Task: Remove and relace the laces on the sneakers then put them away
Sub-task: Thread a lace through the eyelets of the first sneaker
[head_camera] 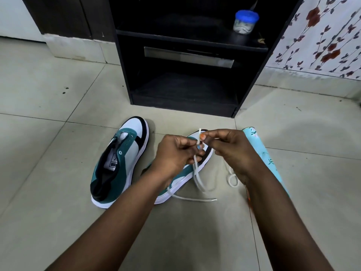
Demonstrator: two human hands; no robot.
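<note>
Two teal, white and black sneakers lie on the tiled floor. The left sneaker [119, 161] stands unlaced, toe pointing away. The second sneaker [182, 179] lies under my hands and is mostly hidden by them. My left hand [174, 153] and my right hand [228, 151] both pinch a white lace [197, 173] above that sneaker. My right thumb and finger hold the lace's upper end, which sticks up. The rest of the lace hangs down and trails across the floor toward me. Another loop of white lace [231, 179] lies by my right wrist.
A black open shelf unit [183, 55] stands straight ahead, with a blue-lidded jar [245, 21] on its upper shelf. Light blue patterned cloth [267, 159] lies along my right forearm. A floral wall covering [322, 36] is at the right.
</note>
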